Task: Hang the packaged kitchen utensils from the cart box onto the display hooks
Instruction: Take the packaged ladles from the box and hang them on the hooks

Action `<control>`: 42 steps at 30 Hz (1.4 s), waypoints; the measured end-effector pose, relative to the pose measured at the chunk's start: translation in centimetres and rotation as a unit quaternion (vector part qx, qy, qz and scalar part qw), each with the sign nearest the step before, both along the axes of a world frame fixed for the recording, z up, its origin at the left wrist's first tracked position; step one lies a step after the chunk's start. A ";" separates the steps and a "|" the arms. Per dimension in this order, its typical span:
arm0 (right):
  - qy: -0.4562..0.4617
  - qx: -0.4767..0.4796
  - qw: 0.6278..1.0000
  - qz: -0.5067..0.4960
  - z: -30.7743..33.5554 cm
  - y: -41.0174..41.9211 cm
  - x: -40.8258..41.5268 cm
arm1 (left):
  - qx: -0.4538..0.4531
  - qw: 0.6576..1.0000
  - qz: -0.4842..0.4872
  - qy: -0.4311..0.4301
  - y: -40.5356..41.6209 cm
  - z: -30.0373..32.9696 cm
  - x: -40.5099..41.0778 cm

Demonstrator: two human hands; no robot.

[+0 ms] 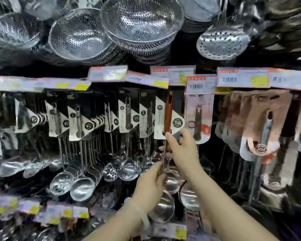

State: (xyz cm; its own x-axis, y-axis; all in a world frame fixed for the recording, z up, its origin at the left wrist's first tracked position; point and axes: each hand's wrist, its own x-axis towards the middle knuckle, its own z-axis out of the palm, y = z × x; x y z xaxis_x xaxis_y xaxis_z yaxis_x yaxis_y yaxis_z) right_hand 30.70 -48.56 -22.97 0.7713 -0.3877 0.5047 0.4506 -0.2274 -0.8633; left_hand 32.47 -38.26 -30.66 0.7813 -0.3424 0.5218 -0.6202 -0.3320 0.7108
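Observation:
A packaged ladle (168,115) with a brown wooden handle, a black-and-white "304" card and a thin steel shaft stands upright in front of the display hooks, its top just under a price tag (170,73). My right hand (182,150) pinches it just below the card. My left hand (149,186) grips the shaft lower down, just above the steel bowl (163,209). The hook itself is hidden behind the card. The cart box is out of view.
Rows of carded ladles and skimmers (80,119) hang to the left, pink-carded utensils (261,129) to the right. Steel colander bowls (141,23) and a perforated skimmer (222,42) hang overhead. More price tags (42,211) line a lower rail.

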 end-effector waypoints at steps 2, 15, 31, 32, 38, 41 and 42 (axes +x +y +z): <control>-0.013 0.007 1.000 -0.014 0.6 0.0 -0.2 | -0.008 1.000 -0.006 -0.004 -0.4 0.4 0.0; 0.054 0.017 0.998 -0.022 0.2 -1.6 0.2 | -0.008 0.999 -0.037 0.023 -2.2 -0.1 -0.1; 0.112 -0.094 0.980 -0.136 1.0 -2.7 4.1 | -0.045 0.995 0.000 0.094 -5.5 -0.6 4.7; 0.111 -0.104 0.978 -0.143 0.9 -2.8 4.2 | -0.045 0.994 0.006 0.095 -5.6 -0.7 4.8; 0.143 -0.155 0.967 -0.142 0.1 -3.0 4.3 | -0.035 0.994 0.016 0.103 -5.9 -1.3 6.0; 0.156 -0.168 0.964 -0.131 -0.1 -3.0 4.4 | -0.051 0.992 0.003 0.114 -6.0 -1.1 6.3; 0.163 -0.170 0.964 -0.126 -0.2 -2.9 4.4 | -0.048 0.993 0.004 0.106 -6.0 -1.0 6.3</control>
State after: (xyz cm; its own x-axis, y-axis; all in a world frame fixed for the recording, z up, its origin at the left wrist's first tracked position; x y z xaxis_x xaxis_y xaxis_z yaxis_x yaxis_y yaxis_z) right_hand 35.07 -51.50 -23.12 0.8140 -0.4378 0.3816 0.0612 -0.5888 -0.8059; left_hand 38.73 -44.29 -31.65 0.8798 -0.2926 0.3745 -0.4503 -0.2616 0.8537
